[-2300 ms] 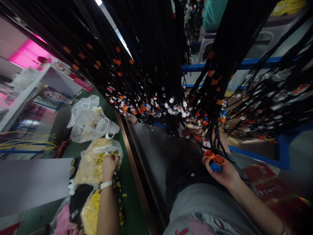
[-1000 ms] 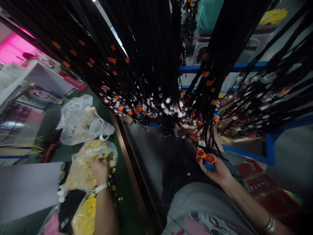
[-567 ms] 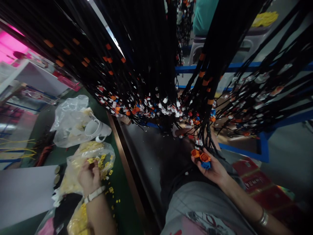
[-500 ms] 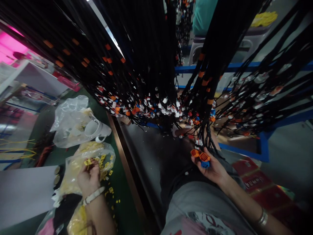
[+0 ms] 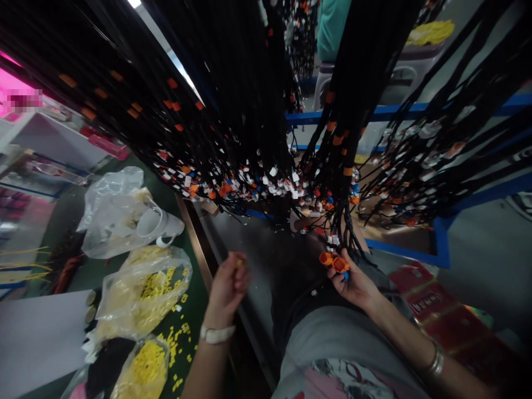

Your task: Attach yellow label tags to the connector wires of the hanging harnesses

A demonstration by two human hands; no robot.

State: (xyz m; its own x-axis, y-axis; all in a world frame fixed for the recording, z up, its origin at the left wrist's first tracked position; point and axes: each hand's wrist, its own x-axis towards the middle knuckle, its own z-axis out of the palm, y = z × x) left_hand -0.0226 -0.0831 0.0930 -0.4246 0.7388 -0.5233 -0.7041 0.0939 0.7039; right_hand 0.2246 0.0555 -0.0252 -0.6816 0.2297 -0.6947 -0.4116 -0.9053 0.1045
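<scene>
My left hand [image 5: 228, 285] is over the bench's edge, fingers closed, slightly blurred. A small yellow plastic piece [image 5: 240, 262] shows at its fingertips. My right hand [image 5: 355, 285] holds orange wire connectors [image 5: 338, 262] with open faces turned up, and a blue connector [image 5: 344, 275] sits beneath them. Black cables [image 5: 351, 233] run from these connectors up into a hanging bundle. On the bench to the left lie a clear bag of yellow pieces [image 5: 137, 296], a second bag of them [image 5: 147, 363] and loose yellow pieces [image 5: 179, 338].
Thick bundles of black wiring harnesses [image 5: 245, 83] hang in front, their ends full of white, orange and blue connectors. A white mug [image 5: 168, 224] lies on its side on the green bench [image 5: 62, 216]. Blue frame bars [image 5: 443, 241] stand to the right, near a red printed bag [image 5: 432, 305].
My left hand has moved right, away from the bag of yellow pieces to the bench's edge. My right hand still holds the connectors, now tilted slightly. The whole view has shifted a little.
</scene>
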